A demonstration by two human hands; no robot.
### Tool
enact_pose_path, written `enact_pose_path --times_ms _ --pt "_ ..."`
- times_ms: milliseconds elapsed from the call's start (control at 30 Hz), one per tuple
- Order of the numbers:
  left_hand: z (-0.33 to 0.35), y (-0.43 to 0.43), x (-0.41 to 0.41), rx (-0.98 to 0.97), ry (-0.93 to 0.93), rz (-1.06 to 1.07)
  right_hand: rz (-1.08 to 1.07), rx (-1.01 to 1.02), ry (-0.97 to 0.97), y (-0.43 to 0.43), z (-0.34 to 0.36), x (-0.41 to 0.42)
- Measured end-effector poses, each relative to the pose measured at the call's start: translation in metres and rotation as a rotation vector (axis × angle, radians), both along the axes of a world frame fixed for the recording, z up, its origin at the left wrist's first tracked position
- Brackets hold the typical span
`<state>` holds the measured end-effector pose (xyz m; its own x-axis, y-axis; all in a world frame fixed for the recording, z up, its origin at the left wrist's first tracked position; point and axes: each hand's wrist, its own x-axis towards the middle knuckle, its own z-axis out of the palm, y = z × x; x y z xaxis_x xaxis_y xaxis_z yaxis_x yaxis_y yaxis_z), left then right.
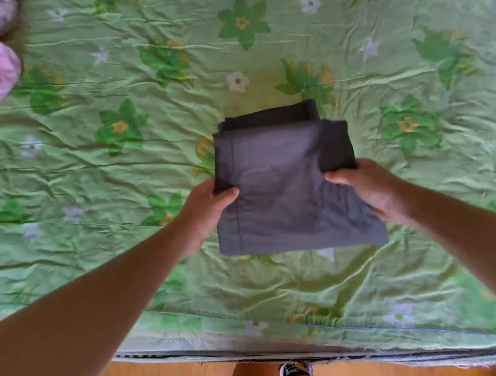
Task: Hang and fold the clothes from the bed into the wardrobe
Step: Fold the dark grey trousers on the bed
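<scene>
Hands frame a folded grey garment (pixel 286 190) over the green floral bedsheet (pixel 116 171). My left hand (pixel 205 213) pinches its left edge, my right hand (pixel 372 190) its right edge, thumbs on top.

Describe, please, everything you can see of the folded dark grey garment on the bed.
The folded dark grey garment is a compact, roughly square stack of matte woven-looking cloth, with a stitched seam running down its left side and darker layers peeking out at the far edge. It lies on the green floral bedsheet near the bed's front edge. The left hand and right hand grip its opposite sides, thumbs on top.
</scene>
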<state>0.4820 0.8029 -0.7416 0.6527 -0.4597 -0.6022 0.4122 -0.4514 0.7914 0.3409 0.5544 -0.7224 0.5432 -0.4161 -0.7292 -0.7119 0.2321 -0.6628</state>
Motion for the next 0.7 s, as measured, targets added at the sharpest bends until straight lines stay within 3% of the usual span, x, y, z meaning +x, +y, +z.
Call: enact_pose_path --times_ms 100,200,333,433,533,700 --pt "-0.012 -0.025 0.043 0.086 -0.029 0.000 0.118 -0.143 -0.011 -0.026 0.000 0.049" --pt "-0.029 -0.039 0.062 0.271 -0.064 -0.059 0.363 -0.411 0.120 -0.035 -0.027 0.076" --pt "-0.026 -0.045 0.047 0.458 -0.476 -0.117 0.410 -0.926 0.169 -0.013 -0.042 0.068" --pt "-0.029 -0.031 0.011 0.491 -0.931 -0.411 0.737 -1.254 0.043 0.015 -0.045 0.040" --pt "-0.057 -0.007 -0.017 0.556 -1.076 -0.727 0.973 -1.239 0.095 0.024 -0.071 0.022" --pt "-0.089 -0.001 -0.022 0.600 -1.069 -0.747 1.007 -1.176 0.154 0.025 -0.103 0.024"
